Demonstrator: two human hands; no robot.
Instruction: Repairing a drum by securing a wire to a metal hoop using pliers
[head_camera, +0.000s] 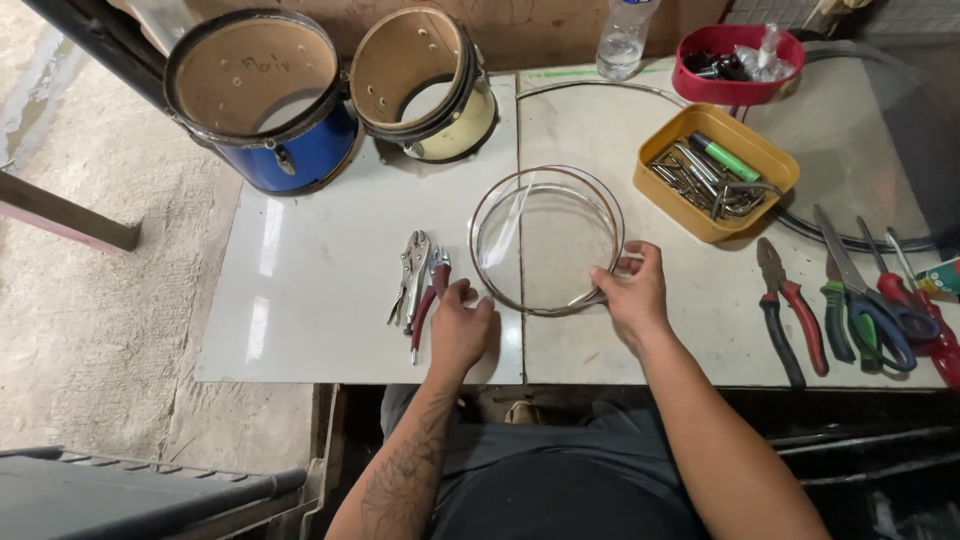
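Note:
A clear round drum head with a thin metal hoop lies flat on the white table in front of me. My right hand grips its near right rim with fingers curled over the edge. My left hand rests on the table at the hoop's near left edge, fingers bent, touching the rim. Just left of that hand lie silver locking pliers and red-handled pliers.
A blue drum shell and a cream drum shell lie at the back left. A yellow tray of metal parts, a red bowl and a water bottle stand at the back right. Pliers and scissors lie right.

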